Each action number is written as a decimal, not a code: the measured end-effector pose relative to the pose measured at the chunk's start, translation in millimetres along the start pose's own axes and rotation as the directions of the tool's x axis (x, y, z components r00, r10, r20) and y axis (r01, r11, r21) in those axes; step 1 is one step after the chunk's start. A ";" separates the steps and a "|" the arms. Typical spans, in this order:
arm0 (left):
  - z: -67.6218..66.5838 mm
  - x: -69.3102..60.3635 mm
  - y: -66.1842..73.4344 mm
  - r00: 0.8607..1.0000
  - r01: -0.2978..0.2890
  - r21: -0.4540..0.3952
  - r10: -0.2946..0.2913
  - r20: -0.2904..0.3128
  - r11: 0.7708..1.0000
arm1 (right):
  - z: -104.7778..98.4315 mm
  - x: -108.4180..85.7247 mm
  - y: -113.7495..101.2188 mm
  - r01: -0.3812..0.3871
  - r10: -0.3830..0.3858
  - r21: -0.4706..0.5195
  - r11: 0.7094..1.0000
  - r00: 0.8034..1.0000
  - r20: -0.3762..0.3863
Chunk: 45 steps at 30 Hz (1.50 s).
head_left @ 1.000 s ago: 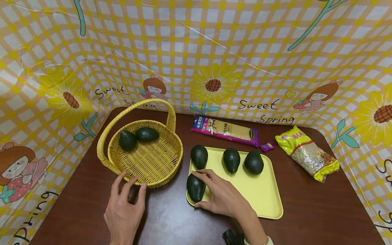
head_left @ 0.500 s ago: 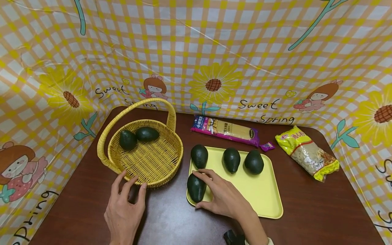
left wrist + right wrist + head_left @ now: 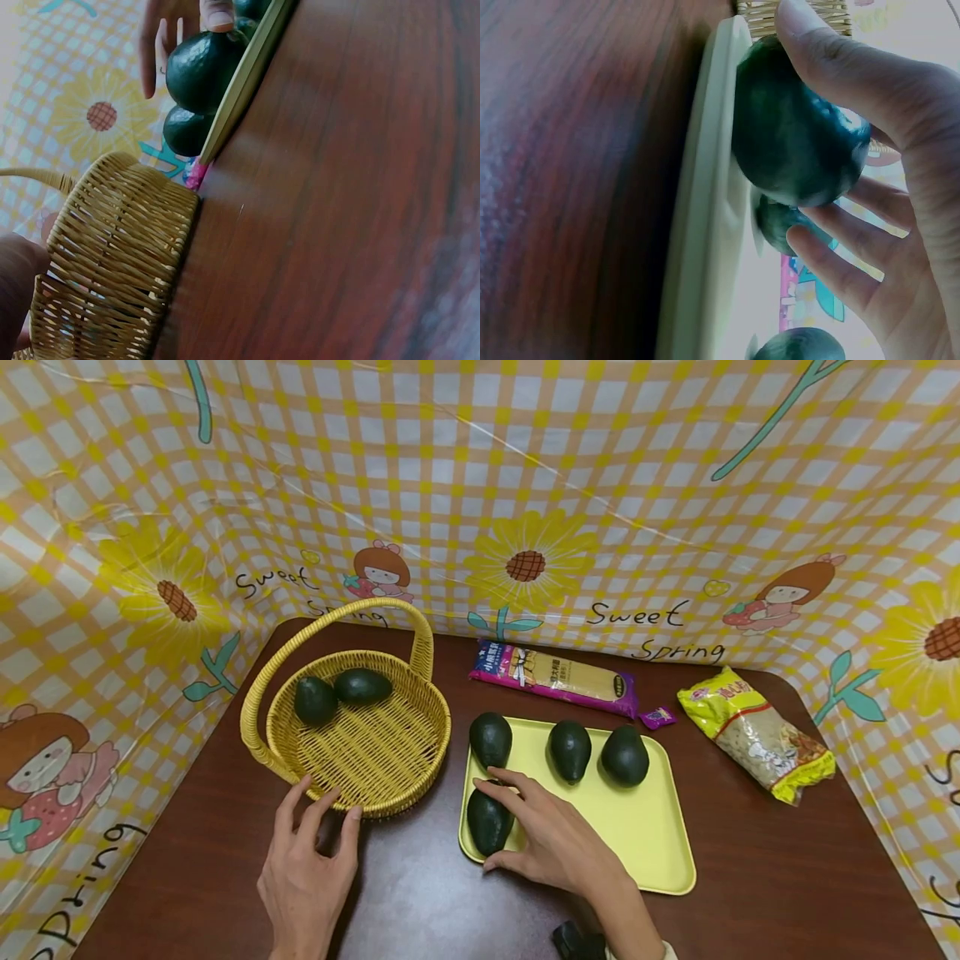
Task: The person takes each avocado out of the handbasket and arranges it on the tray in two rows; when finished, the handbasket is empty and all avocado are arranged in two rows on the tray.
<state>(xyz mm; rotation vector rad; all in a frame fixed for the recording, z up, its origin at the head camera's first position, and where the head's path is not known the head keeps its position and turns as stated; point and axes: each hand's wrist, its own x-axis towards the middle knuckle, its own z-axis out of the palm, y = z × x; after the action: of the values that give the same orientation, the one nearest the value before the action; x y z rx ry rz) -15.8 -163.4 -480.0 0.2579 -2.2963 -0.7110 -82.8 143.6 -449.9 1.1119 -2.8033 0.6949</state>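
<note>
A yellow wicker basket [image 3: 360, 810] stands on the left with two avocados inside, one [image 3: 315, 701] upright-looking and one [image 3: 363, 686] on its side. My left hand [image 3: 307, 868] holds its near rim, fingertips over the edge and thumb against the outside. On the pale yellow tray [image 3: 630, 852] lie several avocados. My right hand [image 3: 555, 835] grips the avocado [image 3: 489, 828] at the tray's near left corner, thumb at its near end and fingers round its far side. In the right wrist view this avocado [image 3: 795, 127] is under the thumb, partly hiding another [image 3: 776, 221].
Behind the tray lies a purple noodle packet [image 3: 555, 678], with a small purple wrapped piece [image 3: 657, 717] beside it. A yellow bag [image 3: 757, 735] lies to the right. Patterned cloth [image 3: 525, 485] walls the table's back and sides. A black object [image 3: 576, 940] sits near the right wrist.
The avocado at the right hand has shifted slightly right and turned within the fingers. The left hand stays at the basket rim. The head view has tilted a little.
</note>
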 end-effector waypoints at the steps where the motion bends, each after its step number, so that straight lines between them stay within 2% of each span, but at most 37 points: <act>1: 0.2 0.3 0.0 1.000 -0.002 -0.001 0.002 -0.001 1.000 | -0.8 0.4 -0.1 0.002 -0.002 -0.001 1.000 1.000 0.001; 15: 1.0 1.8 -0.1 1.000 -0.006 -0.010 0.006 -0.005 1.000 | -10.3 5.9 -3.2 0.013 -0.012 -0.046 0.999 0.999 0.033; 24: 1.6 2.3 1.4 1.000 -0.002 -0.005 0.002 -0.002 1.000 | -15.2 12.2 -7.0 0.015 -0.010 -0.070 0.997 0.997 0.078; 34: 1.8 2.5 1.7 1.000 -0.003 -0.001 0.003 -0.004 1.000 | -22.5 25.4 -10.3 0.086 -0.083 -0.088 0.992 0.996 0.045; 45: 1.2 0.4 1.4 1.000 0.016 0.010 -0.016 0.008 1.000 | -25.3 44.6 -13.7 0.171 -0.168 -0.097 0.980 0.985 0.047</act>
<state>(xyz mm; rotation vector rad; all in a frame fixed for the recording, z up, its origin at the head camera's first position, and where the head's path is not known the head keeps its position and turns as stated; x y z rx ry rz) -16.9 -162.0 -479.8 0.2788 -2.3081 -0.7106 -109.8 117.0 -412.7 1.3383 -2.6976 0.5171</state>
